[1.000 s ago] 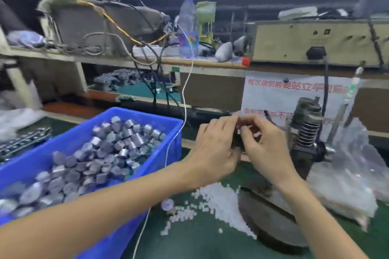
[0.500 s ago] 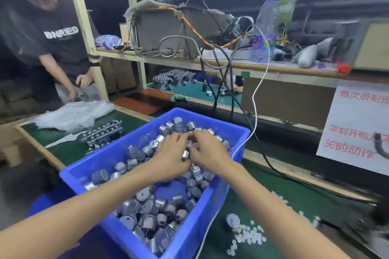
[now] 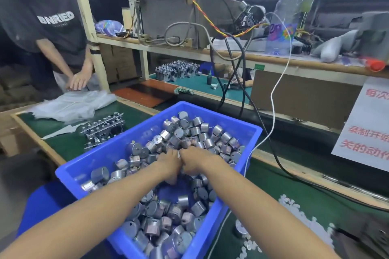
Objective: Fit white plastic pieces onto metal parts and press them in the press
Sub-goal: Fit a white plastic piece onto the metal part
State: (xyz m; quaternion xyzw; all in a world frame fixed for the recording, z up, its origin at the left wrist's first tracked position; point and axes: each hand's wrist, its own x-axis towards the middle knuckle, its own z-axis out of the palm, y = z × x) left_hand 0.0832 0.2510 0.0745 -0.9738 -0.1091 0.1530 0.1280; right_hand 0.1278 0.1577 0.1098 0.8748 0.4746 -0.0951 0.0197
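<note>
A blue bin (image 3: 249,131) holds several grey metal cylinder parts (image 3: 185,130). Both my hands reach into its middle, knuckles up and touching each other. My left hand (image 3: 168,163) and my right hand (image 3: 194,163) curl their fingers down into the pile, so the fingertips are hidden. A small pale spot shows between the two hands; I cannot tell what it is. White plastic pieces (image 3: 294,212) lie scattered on the green mat right of the bin, with one metal part (image 3: 239,229) among them. The dark press (image 3: 370,237) is blurred at the lower right corner.
Another person (image 3: 52,27) stands at the far left, hands on clear plastic bags (image 3: 73,105). A rack of metal frames (image 3: 103,130) sits left of the bin. A white cable (image 3: 273,99) hangs by the bin's right corner. A shelf with a bottle (image 3: 282,17) runs behind.
My hands left the press on the right and moved left into the blue bin. Since half a second ago they sit closer together and deeper in the parts.
</note>
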